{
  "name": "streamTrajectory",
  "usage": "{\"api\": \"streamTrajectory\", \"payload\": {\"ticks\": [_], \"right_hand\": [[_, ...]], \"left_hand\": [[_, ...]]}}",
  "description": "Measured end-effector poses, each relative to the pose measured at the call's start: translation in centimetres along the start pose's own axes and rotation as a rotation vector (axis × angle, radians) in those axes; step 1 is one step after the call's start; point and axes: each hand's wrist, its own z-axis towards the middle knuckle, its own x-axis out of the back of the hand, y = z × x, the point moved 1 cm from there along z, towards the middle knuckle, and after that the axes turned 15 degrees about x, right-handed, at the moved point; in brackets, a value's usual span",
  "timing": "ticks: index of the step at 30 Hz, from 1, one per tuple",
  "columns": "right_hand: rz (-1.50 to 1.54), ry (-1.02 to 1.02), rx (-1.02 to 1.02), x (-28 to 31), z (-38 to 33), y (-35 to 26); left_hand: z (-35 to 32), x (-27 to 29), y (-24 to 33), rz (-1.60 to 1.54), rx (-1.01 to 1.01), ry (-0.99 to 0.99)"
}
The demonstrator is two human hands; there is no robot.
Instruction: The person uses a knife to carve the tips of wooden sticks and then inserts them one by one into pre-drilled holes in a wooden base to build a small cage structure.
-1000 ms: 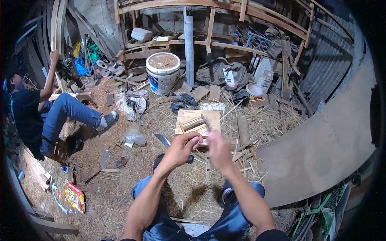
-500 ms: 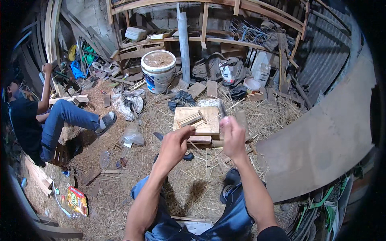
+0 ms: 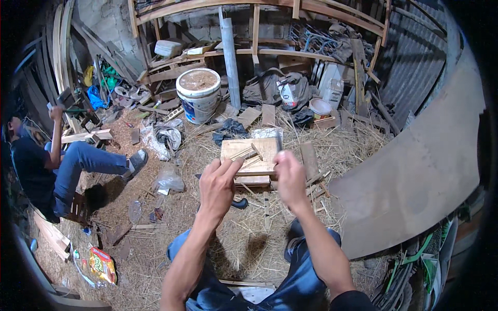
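Observation:
My left hand (image 3: 218, 185) is closed, its fingertips on the near end of a small frame of thin wooden strips (image 3: 253, 151). The frame lies slanted on a pale, flat wooden block (image 3: 234, 146), and my fingers hide part of it. At the block's right edge, my right hand (image 3: 290, 177) is a fist, a little blurred. A narrow dark tool (image 3: 280, 142) sticks up past this fist; its kind cannot be made out. Beneath the block lies a reddish-brown piece of wood (image 3: 252, 180). A curved black handle (image 3: 239, 203) shows beside my left wrist.
On the left a seated person (image 3: 39, 160) raises a hammer-like tool. A white bucket (image 3: 198, 106) of sawdust stands beyond the block. Right of me leans a large brown sheet (image 3: 410, 181). Straw (image 3: 249, 228), a clear plastic bag (image 3: 170, 177) and an orange-red packet (image 3: 102, 265) lie about.
My right fist has come down and slightly left toward the block's edge. My left hand has shifted a little left and lower. The seated person's tool has turned in the raised hand.

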Motion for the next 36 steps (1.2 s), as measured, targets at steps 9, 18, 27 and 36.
{"api": "streamTrajectory", "payload": {"ticks": [9,18,27,36], "right_hand": [[0.022,0.100,-0.159,-0.5,-0.2,-0.5],[-0.007,0.157,-0.150,-1.1,-0.2,-0.7],[-0.114,0.130,-0.037,-1.2,-0.5,-0.2],[-0.033,0.056,-0.059,-1.7,-1.4,-0.5]], "left_hand": [[-0.4,-0.7,0.4,-0.133,0.058,-0.073],[-0.7,-1.3,0.3,-0.283,0.151,-0.149],[-0.6,-1.9,0.0,-0.336,0.138,-0.146],[-0.6,-1.0,0.2,-0.157,0.084,-0.081]]}}
